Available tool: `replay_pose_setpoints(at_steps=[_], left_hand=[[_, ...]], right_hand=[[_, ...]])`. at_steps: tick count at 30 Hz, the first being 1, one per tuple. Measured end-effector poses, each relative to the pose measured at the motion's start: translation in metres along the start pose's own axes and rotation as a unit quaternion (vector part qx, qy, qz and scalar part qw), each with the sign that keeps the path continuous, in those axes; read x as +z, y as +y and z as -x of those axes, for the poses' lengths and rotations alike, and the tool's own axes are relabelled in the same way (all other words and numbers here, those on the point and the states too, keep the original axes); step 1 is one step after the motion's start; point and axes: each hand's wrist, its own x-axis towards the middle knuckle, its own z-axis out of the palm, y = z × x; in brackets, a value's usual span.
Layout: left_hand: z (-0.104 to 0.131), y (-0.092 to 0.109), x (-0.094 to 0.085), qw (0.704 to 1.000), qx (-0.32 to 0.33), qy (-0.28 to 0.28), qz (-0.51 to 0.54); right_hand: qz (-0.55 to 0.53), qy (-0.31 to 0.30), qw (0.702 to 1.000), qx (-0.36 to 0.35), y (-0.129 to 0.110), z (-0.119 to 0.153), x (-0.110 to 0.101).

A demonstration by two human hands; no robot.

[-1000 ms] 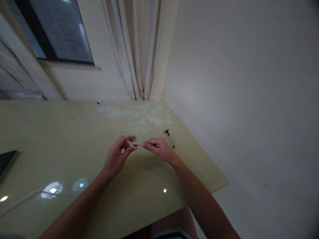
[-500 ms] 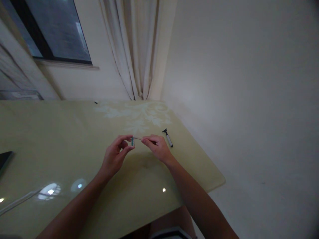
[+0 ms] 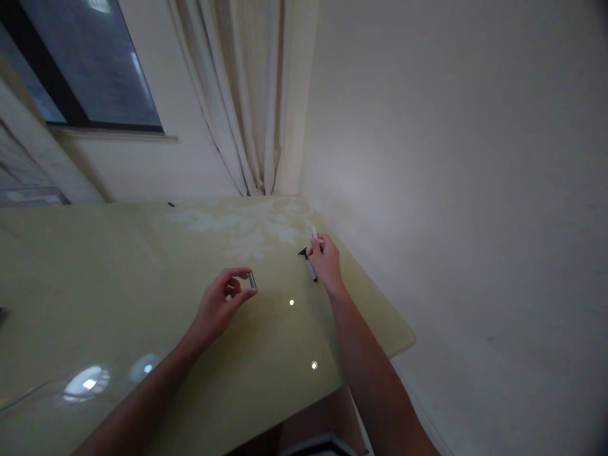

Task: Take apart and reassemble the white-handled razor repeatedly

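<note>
Between the thumb and index finger of my left hand (image 3: 222, 297) is a small rectangular piece with a green face and dark edge, apparently a razor cartridge (image 3: 251, 280), held upright above the table. My right hand (image 3: 326, 258) is farther right and back, its fingers closed on a small whitish piece (image 3: 314, 233) whose kind I cannot make out. Just left of that hand, a razor (image 3: 310, 268) with a grey grip and black T-shaped head lies on the table, partly next to the fingers.
The glossy yellowish table (image 3: 199, 392) has its rounded right corner near the wall (image 3: 427, 190). A small dark object (image 3: 171, 204) lies at the far edge. A thin cable (image 3: 23, 396) and a dark item (image 3: 2, 313) are at the left. A curtain (image 3: 256, 95) hangs behind.
My right hand has moved away from the left hand, to the right and back beside the razor, carrying the whitish piece. My left hand keeps its hold. The view has shifted slightly.
</note>
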Motion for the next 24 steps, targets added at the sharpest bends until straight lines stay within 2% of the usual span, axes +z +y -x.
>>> replay_pose_setpoints(at_steps=[3,5,9,12,15,24], left_hand=[[-0.01,0.0,0.023,0.999,-0.007,-0.047,-0.014],[-0.023,0.0,0.042,0.996,0.0,-0.065,-0.061],[-0.054,-0.003,0.082,0.981,-0.001,-0.075,-0.181],[-0.068,-0.004,0.102,0.97,-0.007,-0.077,-0.23],[-0.069,-0.004,0.109,0.958,-0.003,-0.083,-0.275],[-0.061,-0.004,0.107,0.94,0.003,-0.096,-0.328]], right_hand=[[0.121,0.004,0.992,0.042,0.009,-0.011,-0.014],[0.187,-0.008,0.98,0.071,0.011,-0.013,-0.017],[0.228,-0.023,0.969,0.096,0.014,-0.012,-0.015],[0.248,-0.02,0.963,0.101,0.016,-0.008,-0.015],[0.274,-0.017,0.955,0.109,0.018,-0.005,-0.017],[0.328,-0.031,0.936,0.12,0.02,-0.003,-0.016]])
